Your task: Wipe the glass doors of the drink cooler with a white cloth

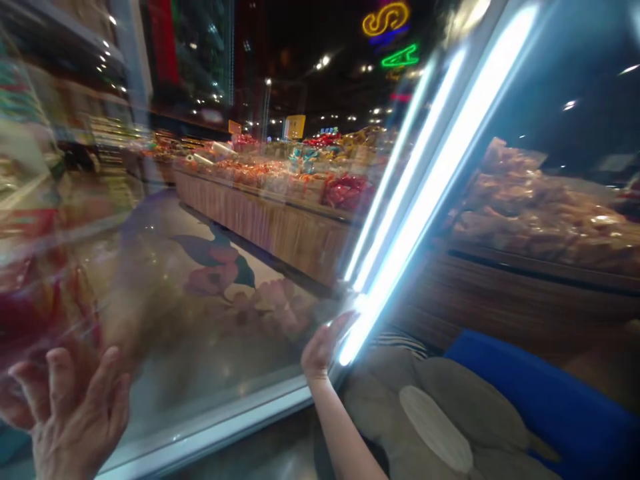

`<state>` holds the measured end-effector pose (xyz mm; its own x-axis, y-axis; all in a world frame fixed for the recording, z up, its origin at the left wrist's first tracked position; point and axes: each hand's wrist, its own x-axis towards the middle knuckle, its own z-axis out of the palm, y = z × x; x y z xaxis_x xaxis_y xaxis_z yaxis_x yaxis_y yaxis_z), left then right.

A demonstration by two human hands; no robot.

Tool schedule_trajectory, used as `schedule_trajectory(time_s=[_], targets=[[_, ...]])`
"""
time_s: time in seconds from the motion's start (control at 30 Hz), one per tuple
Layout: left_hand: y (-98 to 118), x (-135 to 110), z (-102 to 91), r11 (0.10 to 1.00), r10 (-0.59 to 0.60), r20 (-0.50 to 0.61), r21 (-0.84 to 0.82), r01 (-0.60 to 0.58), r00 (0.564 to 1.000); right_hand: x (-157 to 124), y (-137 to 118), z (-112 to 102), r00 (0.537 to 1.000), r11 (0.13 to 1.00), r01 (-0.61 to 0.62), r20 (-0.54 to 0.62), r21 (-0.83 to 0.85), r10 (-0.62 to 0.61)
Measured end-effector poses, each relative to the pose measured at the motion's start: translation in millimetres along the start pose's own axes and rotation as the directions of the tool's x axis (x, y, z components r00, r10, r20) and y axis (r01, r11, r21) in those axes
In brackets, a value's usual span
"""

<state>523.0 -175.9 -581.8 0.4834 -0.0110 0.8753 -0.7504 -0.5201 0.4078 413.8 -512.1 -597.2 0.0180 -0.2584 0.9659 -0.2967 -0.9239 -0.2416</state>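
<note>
At the lower left, my left hand is raised with its fingers spread, holding nothing. It is close to a glass pane that shows reflections; whether it touches the glass I cannot tell. My right hand reaches up from the bottom middle to the lower end of a slanted frame with bright light tubes. Glare and blur cover its fingertips, so its grip is unclear. Just right of that forearm lies a grey, padded, soft thing with a paler oval patch, possibly a plush.
A bright blue panel or block is behind the grey thing. Past the glass, wood-sided display bins hold heaps of wrapped goods. More packages are piled at right. A flower picture covers part of the floor. A pale metal sill edges the pane.
</note>
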Motion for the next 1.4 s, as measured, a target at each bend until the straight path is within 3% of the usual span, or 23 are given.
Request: schedule_trajectory(time_s=[0.1, 0.2, 0.27, 0.4, 0.47, 0.53, 0.6, 0.67, 0.7, 0.77, 0.8, 0.87, 0.9, 0.93, 1.03, 1.07, 1.1, 1.17, 1.23, 1.27, 1.3, 1.33, 1.4], targets=[[18, -14, 18.6, 0.939, 0.265, 0.094, 0.2, -0.279, 0.96, -33, -30, -7, 0.999, 1.0, 0.009, 0.05, 0.03, -0.01], [28, -32, 39.2, 0.911, 0.331, 0.215, 0.181, -0.37, 0.919, -59, -61, -11, 0.911, 0.917, 0.364, 0.143, 0.161, -0.387], [24, -36, 42.8, 0.903, 0.342, 0.258, 0.177, -0.392, 0.904, -49, -58, -10, 0.846, 0.851, 0.48, 0.145, 0.213, -0.513], [7, -22, 27.6, 0.908, 0.31, 0.155, 0.246, -0.34, 0.938, -12, -27, -3, 0.97, 0.966, 0.215, 0.086, 0.147, -0.229], [4, -12, 19.2, 0.913, 0.293, 0.103, 0.265, -0.31, 0.951, -17, -28, -4, 0.973, 0.968, 0.2, 0.09, 0.15, -0.215], [6, -3, 15.3, 0.912, 0.301, 0.081, 0.268, -0.311, 0.95, -31, -44, -6, 0.905, 0.906, 0.372, 0.139, 0.2, -0.403], [11, 4, 14.2, 0.919, 0.289, 0.049, 0.266, -0.292, 0.956, -29, -66, -7, 0.775, 0.781, 0.572, 0.146, 0.249, -0.615], [15, 12, 12.0, 0.934, 0.247, 0.001, 0.268, -0.238, 0.969, 8, -89, -7, 0.69, 0.688, 0.684, 0.092, 0.242, -0.718], [16, 16, 9.2, 0.94, 0.225, -0.023, 0.27, -0.21, 0.974, 40, -101, -6, 0.681, 0.674, 0.706, 0.056, 0.217, -0.73], [15, 28, -0.4, 0.95, 0.179, -0.074, 0.274, -0.153, 0.981, 113, -126, -6, 0.698, 0.691, 0.7, 0.032, 0.18, -0.715], [13, 34, -6.8, 0.953, 0.155, -0.101, 0.276, -0.122, 0.983, 146, -139, -6, 0.74, 0.733, 0.659, 0.027, 0.166, -0.672], [6, 45, -20.8, 0.959, 0.096, -0.162, 0.281, -0.047, 0.982, 184, -162, -7, 0.753, 0.745, 0.645, 0.021, 0.172, -0.657], [2, 50, -27.3, 0.959, 0.063, -0.194, 0.284, -0.005, 0.979, 188, -172, -7, 0.695, 0.685, 0.702, 0.022, 0.194, -0.719], [-3, 54, -33.1, 0.957, 0.033, -0.227, 0.286, 0.035, 0.973, 183, -181, -6, 0.579, 0.567, 0.791, 0.021, 0.228, -0.815], [-18, 61, -44.4, 0.953, -0.028, -0.323, 0.277, 0.123, 0.946, 160, -206, -1, 0.084, 0.078, 0.942, -0.006, 0.326, -0.996], [-22, 61, -46.3, 0.952, -0.043, -0.344, 0.272, 0.143, 0.938, 163, -218, 2, -0.006, -0.011, 0.939, -0.014, 0.343, -1.0], [-26, 61, -47.5, 0.95, -0.055, -0.358, 0.267, 0.159, 0.932, 174, -233, 4, -0.028, -0.034, 0.937, -0.022, 0.348, -0.999], [-32, 60, -48.1, 0.949, -0.064, -0.372, 0.265, 0.172, 0.926, 217, -273, 6, 0.085, 0.063, 0.942, -0.051, 0.331, -0.995], [-35, 58, -46.6, 0.951, -0.063, -0.371, 0.261, 0.169, 0.926, 262, -321, 6, 0.298, 0.259, 0.921, -0.098, 0.292, -0.949], [-35, 57, -45.1, 0.953, -0.062, -0.371, 0.253, 0.165, 0.927, 276, -343, 6, 0.368, 0.327, 0.904, -0.113, 0.276, -0.923], [-34, 56, -43.1, 0.956, -0.065, -0.368, 0.244, 0.164, 0.927, 281, -363, 6, 0.385, 0.342, 0.899, -0.121, 0.274, -0.915], [-33, 56, -40.7, 0.958, -0.073, -0.366, 0.233, 0.167, 0.928, 278, -379, 7, 0.339, 0.294, 0.912, -0.121, 0.287, -0.933], [-30, 55, -35.8, 0.963, -0.071, -0.377, 0.216, 0.162, 0.924, 255, -402, 9, 0.098, 0.054, 0.936, -0.11, 0.347, -0.989]])
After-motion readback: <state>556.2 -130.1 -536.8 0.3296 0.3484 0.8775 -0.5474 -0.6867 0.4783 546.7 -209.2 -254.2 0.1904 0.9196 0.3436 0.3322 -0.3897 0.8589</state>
